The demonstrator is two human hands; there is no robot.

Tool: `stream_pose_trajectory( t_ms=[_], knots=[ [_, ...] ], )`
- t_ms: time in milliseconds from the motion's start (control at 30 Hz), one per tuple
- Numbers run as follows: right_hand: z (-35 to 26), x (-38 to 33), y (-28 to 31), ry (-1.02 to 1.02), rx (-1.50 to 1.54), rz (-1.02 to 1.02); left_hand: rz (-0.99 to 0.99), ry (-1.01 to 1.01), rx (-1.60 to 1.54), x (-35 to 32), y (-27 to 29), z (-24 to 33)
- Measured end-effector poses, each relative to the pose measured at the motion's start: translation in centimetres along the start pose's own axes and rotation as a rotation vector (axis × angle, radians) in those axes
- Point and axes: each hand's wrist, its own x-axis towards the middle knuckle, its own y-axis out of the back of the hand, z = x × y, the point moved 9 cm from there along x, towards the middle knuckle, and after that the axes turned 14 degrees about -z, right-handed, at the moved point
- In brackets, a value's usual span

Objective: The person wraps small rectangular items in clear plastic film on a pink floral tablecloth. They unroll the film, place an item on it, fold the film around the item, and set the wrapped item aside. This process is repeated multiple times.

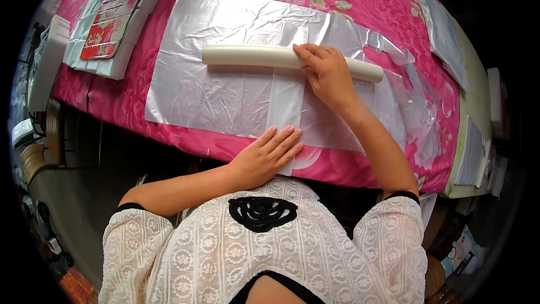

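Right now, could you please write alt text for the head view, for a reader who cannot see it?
A person's right hand presses on a cream roll lying across clear plastic sheets, while the left hand lies flat on a plastic strip at the near edge. The sheets cover a pink floral cloth.

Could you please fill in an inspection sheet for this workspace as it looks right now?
Surface: pink floral cloth covering the table.
Job's things: silvery plastic sheets spread flat; cream roller tube lying across them; a narrow folded strip runs toward the person.
Clutter: flat packets stacked at far left, more sheets at far right.
Grippers: left hand flat on the strip's near end; right hand pressing the tube, fingers over it.
Cables: dark cords at far left, unclear.
Surroundings: chair at left; grey floor.
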Motion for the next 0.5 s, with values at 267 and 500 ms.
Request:
stream_pose_trajectory(
  t_ms=[267, 500],
  knots=[
    [5.3, 4.9, 1.9, -0.042, -0.063, 0.244, -0.002, -0.251, -0.258, -1.5, 1.7, -1.2],
    [-3.8, -3.7, -2.1, 0.249, 0.326, -0.424, 0.072, -0.401, -0.343, -3.3, 2.4, -1.6]
  ],
)
